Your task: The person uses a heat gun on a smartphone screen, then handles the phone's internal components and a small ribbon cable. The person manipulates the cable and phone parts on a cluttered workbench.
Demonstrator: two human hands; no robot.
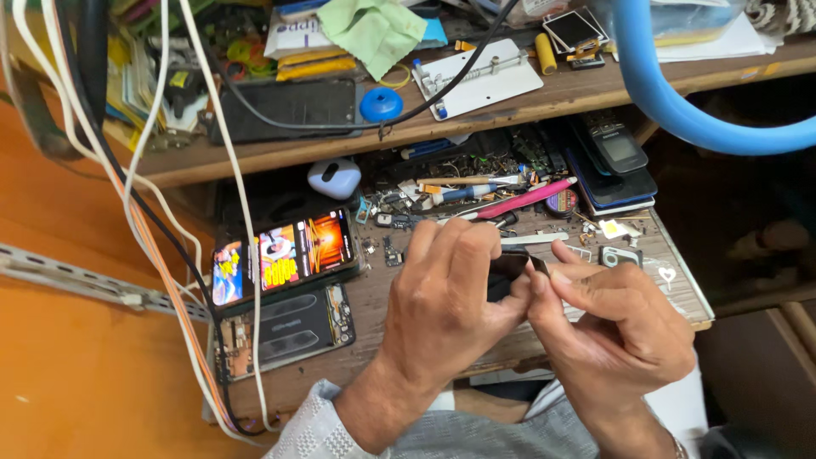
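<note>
Just right of the lit phone (285, 255), both hands pinch a small dark part (510, 270), left hand (446, 297) and right hand (616, 319) closed on opposite ends.

Illumination even, soft daylight quality; no hard shadows on the table (382, 297). Deep shade under the upper shelf (544, 102) and at the right edge. The lit phone screen (285, 255) glows brightly, slightly overexposed. Blue hose (671, 102) at top right is out of focus. Hands sharp; wide-angle bending at the borders.
</note>
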